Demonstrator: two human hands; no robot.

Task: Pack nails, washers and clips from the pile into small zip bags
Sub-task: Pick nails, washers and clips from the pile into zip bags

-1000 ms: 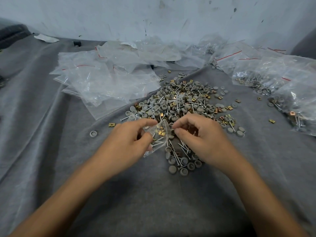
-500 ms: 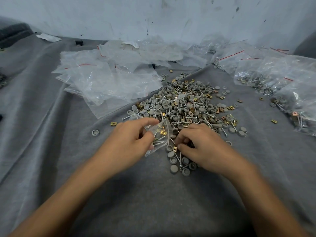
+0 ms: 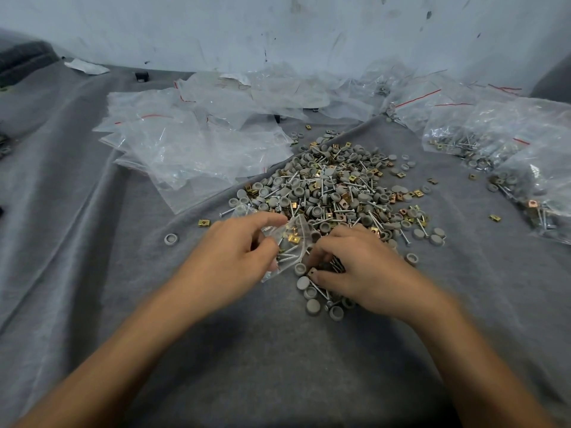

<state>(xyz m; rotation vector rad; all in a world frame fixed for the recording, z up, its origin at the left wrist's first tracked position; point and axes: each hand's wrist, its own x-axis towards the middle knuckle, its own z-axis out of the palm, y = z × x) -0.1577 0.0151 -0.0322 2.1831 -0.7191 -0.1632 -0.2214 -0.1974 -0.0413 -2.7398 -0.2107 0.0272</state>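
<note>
One small clear zip bag [image 3: 290,242], limp and slippery, is pinched at its mouth edge by the left hand [image 3: 228,257]; a few clips and nails show inside. The right hand [image 3: 355,267] curls onto the near edge of the pile of grey round washers, silver nails and brass clips [image 3: 333,186]; whether it grips anything cannot be told. The pieces are probably light, hard and best pinched singly, and are too many to count.

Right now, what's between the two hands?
A small clear bag, seen in the head view. The left hand pinches it; gold clips and nails lie inside. The right hand sits just past it, fingers on the pile.
</note>
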